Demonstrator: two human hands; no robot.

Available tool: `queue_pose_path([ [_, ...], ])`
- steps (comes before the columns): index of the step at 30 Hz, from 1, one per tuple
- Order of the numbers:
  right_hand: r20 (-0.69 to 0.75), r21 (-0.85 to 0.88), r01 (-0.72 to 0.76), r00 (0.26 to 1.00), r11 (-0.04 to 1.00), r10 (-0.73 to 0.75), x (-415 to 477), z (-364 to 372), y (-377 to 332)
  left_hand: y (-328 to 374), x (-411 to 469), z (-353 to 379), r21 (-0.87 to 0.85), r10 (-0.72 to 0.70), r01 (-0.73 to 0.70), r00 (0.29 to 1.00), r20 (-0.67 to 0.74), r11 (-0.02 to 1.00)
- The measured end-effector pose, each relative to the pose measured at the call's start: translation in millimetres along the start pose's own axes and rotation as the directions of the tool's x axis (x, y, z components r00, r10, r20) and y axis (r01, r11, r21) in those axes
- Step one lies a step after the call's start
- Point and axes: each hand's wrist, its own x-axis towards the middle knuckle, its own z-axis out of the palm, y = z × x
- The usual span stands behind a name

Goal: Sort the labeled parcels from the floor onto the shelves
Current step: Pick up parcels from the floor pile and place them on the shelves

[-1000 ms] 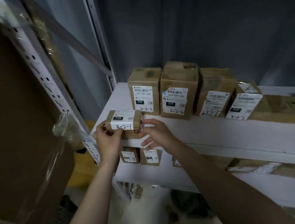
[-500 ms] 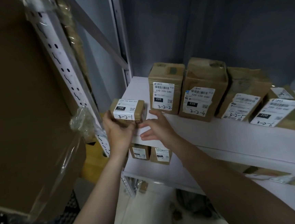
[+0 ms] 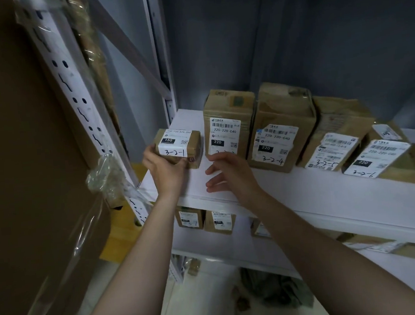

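Note:
A small brown parcel point(image 3: 179, 147) with a white label marked 3-2-1 sits at the left end of the white shelf point(image 3: 292, 190). My left hand point(image 3: 165, 170) grips its lower left corner, thumb along the front edge. My right hand point(image 3: 230, 173) hovers just right of it with fingers spread, holding nothing. To the right stands a row of taller parcels: one marked 220-220-C40 point(image 3: 226, 130), one marked 3-2-4 point(image 3: 279, 131), then 3-2-5 point(image 3: 333, 143) and 3-2-6 point(image 3: 374, 157) leaning.
A large plastic-wrapped cardboard box point(image 3: 26, 160) fills the left side, against a white perforated upright point(image 3: 76, 98). The lower shelf point(image 3: 234, 245) holds several small labelled parcels. A dark crumpled bag point(image 3: 276, 292) lies on the floor below. A grey curtain hangs behind.
The 3-2-1 parcel has gone from held at the shelf's front edge to resting on the shelf beside the row. My right hand has let go and drawn back to the right.

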Motion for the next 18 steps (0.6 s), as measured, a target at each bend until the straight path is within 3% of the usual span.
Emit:
queue_pose_path([
  [4,0.001,-0.042,0.018,1.0,0.999,-0.018,-2.9,-9.5,-2.7,5.4,10.0,13.6,-0.008,0.019,-0.018,0.999,0.045,1.0],
  [9,0.084,-0.236,0.055,0.996,0.97,-0.036,-8.8,-16.4,-1.5,10.8,22.9,21.7,0.014,0.024,-0.025,0.997,0.072,1.0],
  [18,0.093,-0.25,0.065,0.995,0.966,-0.043,-16.3,-21.4,1.4,7.3,29.5,23.4,-0.014,-0.005,0.007,0.992,0.122,1.0],
])
